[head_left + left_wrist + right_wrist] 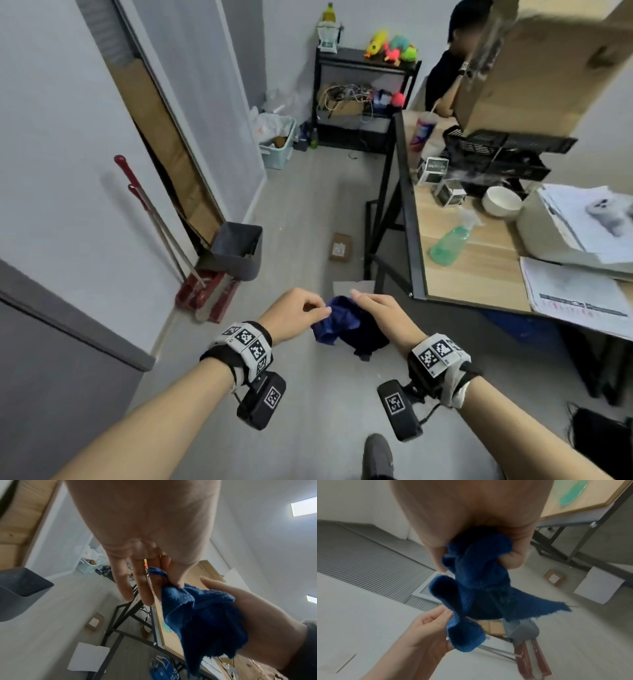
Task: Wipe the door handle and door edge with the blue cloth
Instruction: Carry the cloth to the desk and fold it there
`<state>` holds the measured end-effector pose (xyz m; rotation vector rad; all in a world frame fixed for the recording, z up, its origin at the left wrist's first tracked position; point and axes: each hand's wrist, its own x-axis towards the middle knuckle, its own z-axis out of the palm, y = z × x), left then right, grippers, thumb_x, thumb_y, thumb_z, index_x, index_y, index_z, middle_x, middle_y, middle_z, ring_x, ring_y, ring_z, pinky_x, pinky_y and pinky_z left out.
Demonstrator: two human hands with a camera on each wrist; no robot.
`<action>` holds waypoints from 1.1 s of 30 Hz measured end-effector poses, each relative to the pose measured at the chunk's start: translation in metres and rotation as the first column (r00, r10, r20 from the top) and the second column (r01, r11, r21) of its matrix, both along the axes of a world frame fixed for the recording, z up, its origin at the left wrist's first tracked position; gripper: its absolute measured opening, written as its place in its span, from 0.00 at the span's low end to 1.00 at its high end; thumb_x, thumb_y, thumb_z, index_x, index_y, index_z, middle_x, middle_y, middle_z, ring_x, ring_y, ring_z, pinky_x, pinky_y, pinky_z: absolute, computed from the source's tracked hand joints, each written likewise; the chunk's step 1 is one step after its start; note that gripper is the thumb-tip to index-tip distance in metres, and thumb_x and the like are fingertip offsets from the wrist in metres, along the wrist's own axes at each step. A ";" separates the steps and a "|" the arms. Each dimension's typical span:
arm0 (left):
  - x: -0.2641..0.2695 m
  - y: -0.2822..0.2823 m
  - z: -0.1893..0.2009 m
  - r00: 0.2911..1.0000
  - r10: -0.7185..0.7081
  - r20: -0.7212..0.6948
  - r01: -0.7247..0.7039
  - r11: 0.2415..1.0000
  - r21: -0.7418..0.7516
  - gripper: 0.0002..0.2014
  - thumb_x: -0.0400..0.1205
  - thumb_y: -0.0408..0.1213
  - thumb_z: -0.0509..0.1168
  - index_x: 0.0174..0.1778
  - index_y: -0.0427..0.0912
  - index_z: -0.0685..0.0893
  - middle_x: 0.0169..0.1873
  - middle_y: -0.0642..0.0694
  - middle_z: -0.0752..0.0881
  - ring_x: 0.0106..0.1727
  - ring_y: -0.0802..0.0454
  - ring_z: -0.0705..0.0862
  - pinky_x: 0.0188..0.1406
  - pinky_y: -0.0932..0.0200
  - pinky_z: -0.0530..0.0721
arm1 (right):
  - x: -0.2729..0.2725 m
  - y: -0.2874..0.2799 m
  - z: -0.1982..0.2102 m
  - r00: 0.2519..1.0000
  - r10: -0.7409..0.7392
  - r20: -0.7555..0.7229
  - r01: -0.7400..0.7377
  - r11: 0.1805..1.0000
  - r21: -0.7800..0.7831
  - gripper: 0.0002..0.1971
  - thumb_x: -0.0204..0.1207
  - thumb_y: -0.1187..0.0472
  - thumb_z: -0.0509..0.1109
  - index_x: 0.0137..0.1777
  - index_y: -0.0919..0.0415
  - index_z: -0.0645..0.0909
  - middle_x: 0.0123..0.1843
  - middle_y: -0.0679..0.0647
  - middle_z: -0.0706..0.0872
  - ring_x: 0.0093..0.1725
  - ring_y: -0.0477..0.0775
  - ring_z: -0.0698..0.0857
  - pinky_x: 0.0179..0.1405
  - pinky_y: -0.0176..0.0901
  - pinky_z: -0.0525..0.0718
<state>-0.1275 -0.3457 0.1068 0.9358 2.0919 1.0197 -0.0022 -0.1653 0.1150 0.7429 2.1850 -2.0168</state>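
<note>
The blue cloth [342, 323] hangs bunched between my two hands at waist height over the grey floor. My left hand [323, 308] pinches one corner of the cloth [197, 608] between thumb and forefinger, its other fingers [123, 585] stretched out. My right hand [358, 298] grips the crumpled bulk of the cloth [476, 574], with a loose corner dangling below. A dark grey door panel [51, 377] stands at the lower left, apart from both hands. No door handle is in view.
A wooden desk [479, 274] with a green spray bottle [448, 245], bowl and papers stands on the right. A grey bin [239, 250] and red mops [202, 291] lean by the left wall. A small cardboard box [340, 246] lies on the floor. Another person stands at the back right.
</note>
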 end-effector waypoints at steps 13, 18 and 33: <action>0.032 0.242 -0.042 0.994 0.035 0.102 -0.022 0.991 -0.129 0.07 0.84 0.37 0.68 0.48 0.40 0.90 0.35 0.53 0.87 0.37 0.60 0.83 0.39 0.65 0.79 | 0.074 0.245 -0.049 1.000 -0.014 -0.014 0.015 0.995 0.095 0.11 0.81 0.74 0.69 0.59 0.64 0.87 0.47 0.53 0.89 0.45 0.44 0.85 0.46 0.34 0.82; 0.044 0.307 -0.056 0.971 0.127 0.201 -0.114 0.991 -0.074 0.03 0.81 0.34 0.71 0.44 0.40 0.89 0.32 0.47 0.87 0.35 0.56 0.81 0.38 0.62 0.80 | 0.087 0.317 -0.067 0.988 -0.151 -0.029 0.152 0.985 0.080 0.10 0.84 0.62 0.68 0.44 0.65 0.86 0.35 0.46 0.84 0.38 0.44 0.80 0.43 0.42 0.77; 0.023 0.478 -0.084 0.860 0.166 0.483 -0.159 0.986 -0.057 0.14 0.83 0.30 0.60 0.29 0.43 0.75 0.30 0.44 0.74 0.36 0.48 0.74 0.43 0.53 0.75 | 0.079 0.467 -0.079 0.973 -0.228 -0.024 0.215 0.875 0.433 0.20 0.83 0.55 0.71 0.29 0.59 0.77 0.26 0.45 0.74 0.30 0.44 0.73 0.34 0.44 0.70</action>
